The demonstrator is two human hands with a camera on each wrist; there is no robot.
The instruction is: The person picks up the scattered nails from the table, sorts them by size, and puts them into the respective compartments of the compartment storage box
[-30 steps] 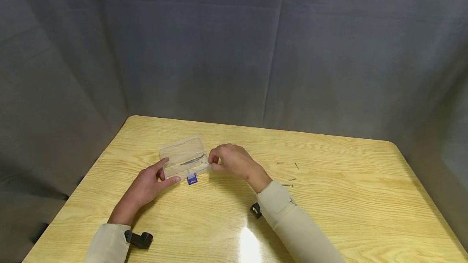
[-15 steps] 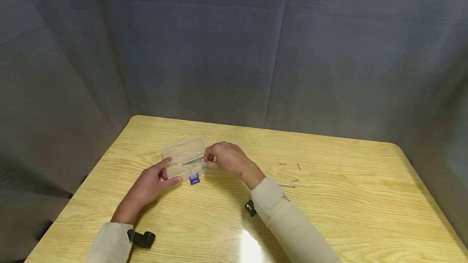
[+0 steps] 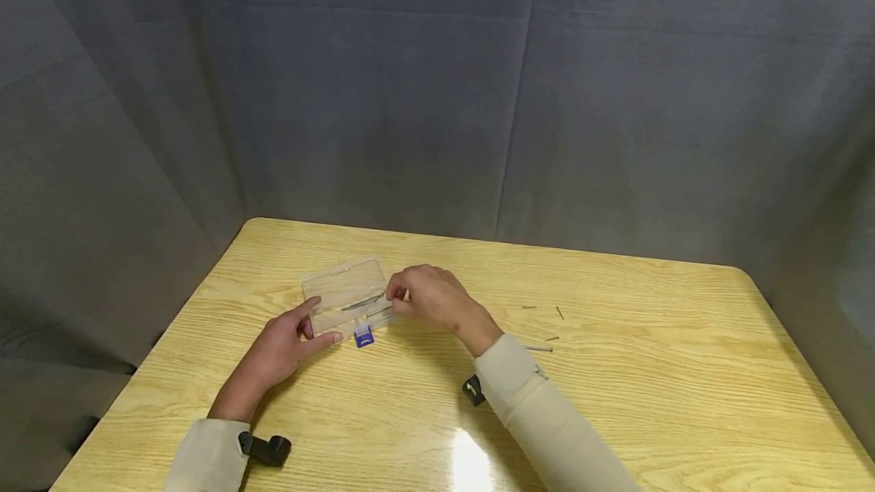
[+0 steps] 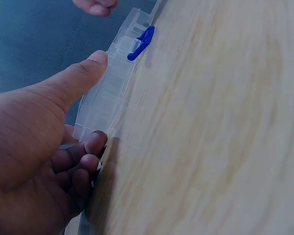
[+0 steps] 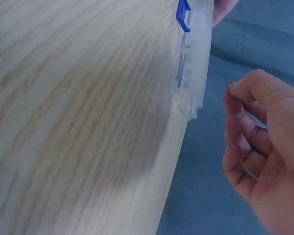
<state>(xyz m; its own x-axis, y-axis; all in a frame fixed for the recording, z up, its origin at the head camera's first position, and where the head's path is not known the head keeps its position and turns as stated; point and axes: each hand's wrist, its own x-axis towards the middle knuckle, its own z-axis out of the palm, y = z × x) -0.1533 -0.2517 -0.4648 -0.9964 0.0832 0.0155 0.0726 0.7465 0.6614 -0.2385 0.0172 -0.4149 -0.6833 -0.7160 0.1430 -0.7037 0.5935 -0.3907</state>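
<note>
A clear plastic box [image 3: 347, 310] lies with its lid [image 3: 345, 279] tipped back and a blue latch [image 3: 364, 337] hanging at its front. My left hand [image 3: 276, 344] grips the left end, thumb along the front wall [image 4: 105, 95] and fingers curled at the end and underside. Inside, several long nails [image 3: 362, 302] lie in the rear compartment, and a thin nail [image 3: 379, 311] lies in the front one. Over the right end hovers my right hand [image 3: 434, 296], thumb and forefinger tips together, other fingers curled. In the right wrist view nothing shows clearly between those tips [image 5: 232, 90].
On the wooden table [image 3: 383, 416], right of the right hand, lie small nails [image 3: 560, 313], another short nail [image 3: 551, 339] and a longer nail [image 3: 540, 349], partly behind the right forearm. A grey curtain [image 3: 383, 112] hangs behind the table.
The right hand carried a thin nail into the box and let go of it in the front compartment, then drew back slightly up and right. The left hand keeps its grip.
</note>
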